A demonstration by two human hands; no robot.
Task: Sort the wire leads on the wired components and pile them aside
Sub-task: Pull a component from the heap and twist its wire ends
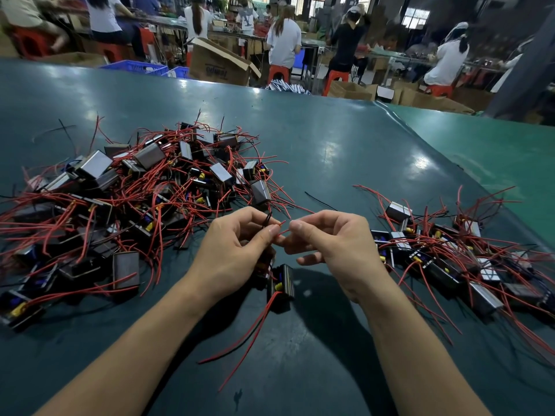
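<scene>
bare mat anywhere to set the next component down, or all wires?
Free: the wide stretch of green mat beyond the hands, between the left pile and the right pile, out to the far edge. Also the near strip left of the left forearm. Crowded: both piles, and between the left hand and right hand, where the held component trails leads.

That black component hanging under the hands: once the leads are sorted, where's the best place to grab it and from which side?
Grip the black component across its flat side faces, coming from the right with the right hand. Its red leads trail down and left while the left hand pinches the upper wires, so the right side looks least obstructed.
</scene>
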